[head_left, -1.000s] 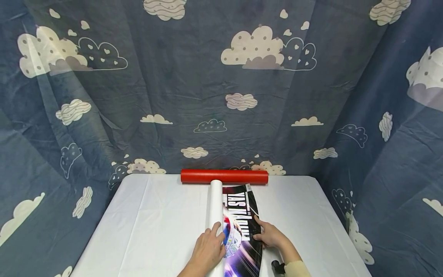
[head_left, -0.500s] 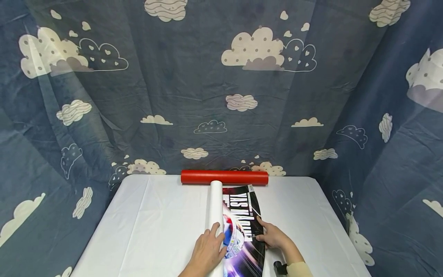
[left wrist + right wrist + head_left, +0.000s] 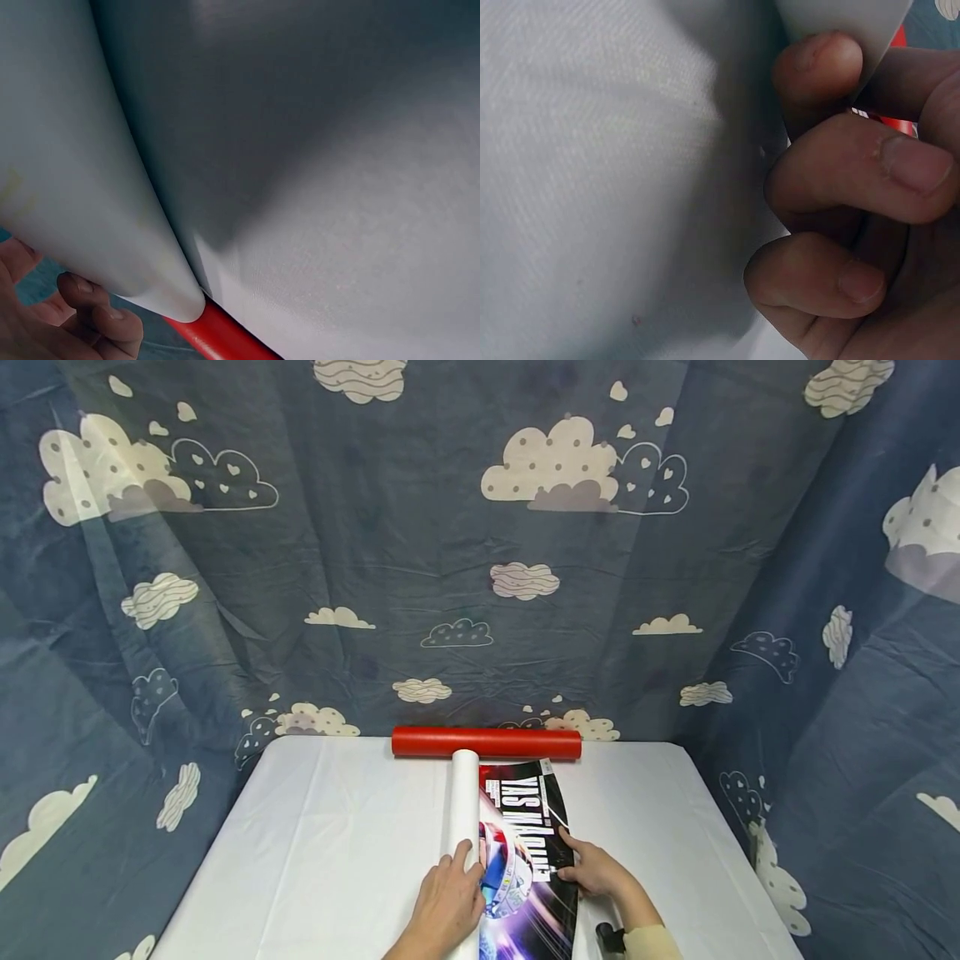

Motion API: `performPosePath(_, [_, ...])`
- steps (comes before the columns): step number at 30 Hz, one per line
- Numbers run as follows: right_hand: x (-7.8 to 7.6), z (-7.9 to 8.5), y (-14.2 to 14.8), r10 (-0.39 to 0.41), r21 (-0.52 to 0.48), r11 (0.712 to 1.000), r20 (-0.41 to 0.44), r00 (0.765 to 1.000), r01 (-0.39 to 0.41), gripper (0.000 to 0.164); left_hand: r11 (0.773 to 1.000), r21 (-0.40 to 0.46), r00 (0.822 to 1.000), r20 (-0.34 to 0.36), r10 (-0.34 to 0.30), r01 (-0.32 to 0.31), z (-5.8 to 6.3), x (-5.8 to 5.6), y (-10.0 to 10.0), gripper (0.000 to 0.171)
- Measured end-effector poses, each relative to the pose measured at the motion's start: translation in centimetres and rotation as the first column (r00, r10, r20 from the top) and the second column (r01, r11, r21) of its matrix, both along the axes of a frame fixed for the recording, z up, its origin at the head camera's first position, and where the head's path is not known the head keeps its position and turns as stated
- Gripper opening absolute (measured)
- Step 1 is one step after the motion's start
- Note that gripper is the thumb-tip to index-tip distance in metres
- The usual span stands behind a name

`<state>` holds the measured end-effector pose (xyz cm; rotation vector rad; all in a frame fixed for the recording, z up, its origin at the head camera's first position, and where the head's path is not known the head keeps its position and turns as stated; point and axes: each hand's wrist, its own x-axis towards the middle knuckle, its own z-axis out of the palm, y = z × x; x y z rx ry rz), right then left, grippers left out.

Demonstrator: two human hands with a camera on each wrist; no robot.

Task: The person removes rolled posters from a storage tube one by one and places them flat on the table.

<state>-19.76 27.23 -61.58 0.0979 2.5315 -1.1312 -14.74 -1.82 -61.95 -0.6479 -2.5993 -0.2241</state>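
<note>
A poster printed in black, purple and white lies partly unrolled in the head view, its picture side up with large white lettering. Its rolled part shows a white back and runs lengthwise along the left side. My left hand rests on the roll with loosely bent fingers. In the left wrist view those fingers lie over the roll close to its far end. My right hand pinches the poster's right edge, thumb on top. The right wrist view shows its other fingers curled under the sheet.
A red tube lies crosswise at the table's far edge, just beyond the end of the roll. White cloth covers the table. A dark curtain with cloud prints hangs behind and at both sides.
My right hand has drawn the poster's edge a little to the right. The roll and my left hand have shifted slightly left, and more of the print shows.
</note>
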Motion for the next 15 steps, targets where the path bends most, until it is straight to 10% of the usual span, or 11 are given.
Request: performPosePath(15, [-0.14, 0.16, 0.11, 0.002, 0.009, 1.0, -0.013, 1.0, -0.002, 0.084, 1.0, -0.014, 1.0, 0.002, 0.015, -0.015, 0.02, -0.03, -0.56, 0.021])
